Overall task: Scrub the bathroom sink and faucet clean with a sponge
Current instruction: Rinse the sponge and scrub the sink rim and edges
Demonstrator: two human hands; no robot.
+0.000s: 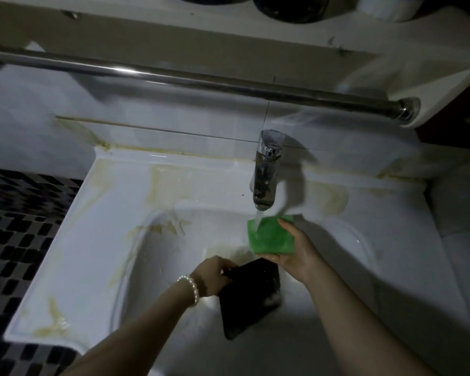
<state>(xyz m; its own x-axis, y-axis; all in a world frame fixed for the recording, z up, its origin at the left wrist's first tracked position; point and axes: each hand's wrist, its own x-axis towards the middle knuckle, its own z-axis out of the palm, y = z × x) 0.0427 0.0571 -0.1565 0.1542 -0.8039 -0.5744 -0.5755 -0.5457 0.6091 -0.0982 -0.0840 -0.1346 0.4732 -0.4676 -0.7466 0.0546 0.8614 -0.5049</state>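
Left hand grips a black phone; right hand holds sponge.

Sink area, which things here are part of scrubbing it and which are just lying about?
Part of the job:
green sponge in the right hand
faucet, running
sink, stained

Just there:
dark flat object in the left hand
metal rail
containers on the shelf

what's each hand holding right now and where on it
The right hand holds the green sponge by its right and lower edges, under the faucet stream. The left hand grips a flat black object at its upper left corner.
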